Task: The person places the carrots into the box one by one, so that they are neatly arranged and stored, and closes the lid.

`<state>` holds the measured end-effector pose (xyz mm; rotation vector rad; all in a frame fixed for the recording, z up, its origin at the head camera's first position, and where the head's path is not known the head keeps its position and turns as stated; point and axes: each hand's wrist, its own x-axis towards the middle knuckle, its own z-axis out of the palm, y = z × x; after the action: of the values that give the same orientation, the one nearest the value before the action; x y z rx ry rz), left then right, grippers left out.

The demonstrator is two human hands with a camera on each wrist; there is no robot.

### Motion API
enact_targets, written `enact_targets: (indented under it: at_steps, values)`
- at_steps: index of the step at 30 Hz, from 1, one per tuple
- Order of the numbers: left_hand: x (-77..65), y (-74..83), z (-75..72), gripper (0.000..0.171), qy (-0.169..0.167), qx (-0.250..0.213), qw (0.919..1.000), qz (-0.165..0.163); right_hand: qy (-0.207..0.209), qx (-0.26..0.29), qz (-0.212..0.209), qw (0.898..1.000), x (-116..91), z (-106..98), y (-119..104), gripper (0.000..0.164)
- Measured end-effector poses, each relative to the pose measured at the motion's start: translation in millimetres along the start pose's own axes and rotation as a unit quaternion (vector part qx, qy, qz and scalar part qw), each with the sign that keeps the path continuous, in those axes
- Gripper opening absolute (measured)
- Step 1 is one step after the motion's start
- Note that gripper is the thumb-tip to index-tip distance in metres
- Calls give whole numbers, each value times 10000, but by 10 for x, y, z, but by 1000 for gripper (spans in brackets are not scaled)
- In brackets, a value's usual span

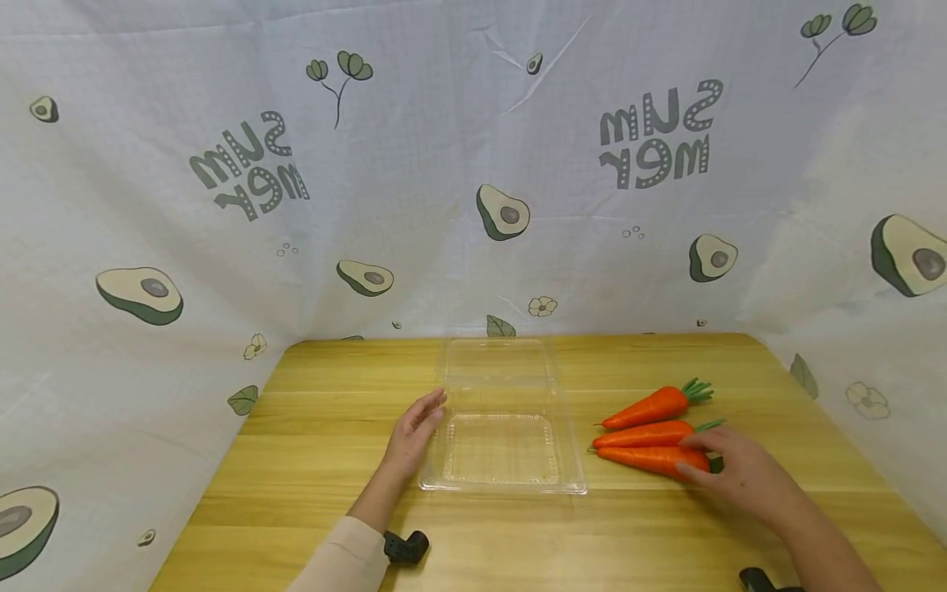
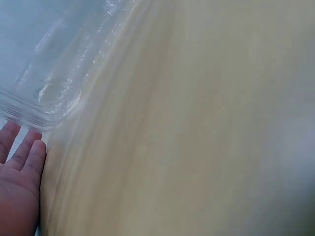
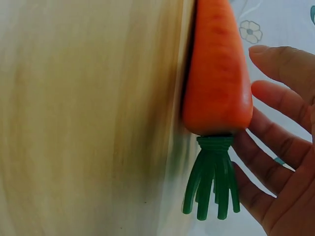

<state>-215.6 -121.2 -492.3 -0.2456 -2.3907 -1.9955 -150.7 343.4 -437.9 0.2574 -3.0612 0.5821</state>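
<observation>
Three carrots (image 1: 642, 434) lie on the wooden table (image 1: 318, 436), right of the clear plastic clamshell (image 1: 503, 488); the right hand (image 1: 740, 473), fingers parted, straddles the nearest carrot (image 1: 639, 459); the left hand (image 1: 411, 437), relaxed, touches the clamshell.

White avocado-print cloth (image 1: 436, 148) surrounds a light wooden table (image 1: 318, 427).

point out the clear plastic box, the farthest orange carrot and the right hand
Clear plastic box (image 1: 501, 449), head view: bare floor.
Farthest orange carrot (image 1: 648, 408), head view: middle of its body.
Right hand (image 1: 741, 472), head view: back of the hand.
</observation>
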Motion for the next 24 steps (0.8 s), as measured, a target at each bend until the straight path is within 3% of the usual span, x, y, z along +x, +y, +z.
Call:
enact_targets:
  at_steps: [10,24]
  values:
    - [-16,-65,32,43,92,-401,9992,-7,207,-221,-159,9994,-24,62,7,34]
    - [-28,-121,13,42,89,-576,9983,84,176,-336,-206,9991,-19,87,-1,42]
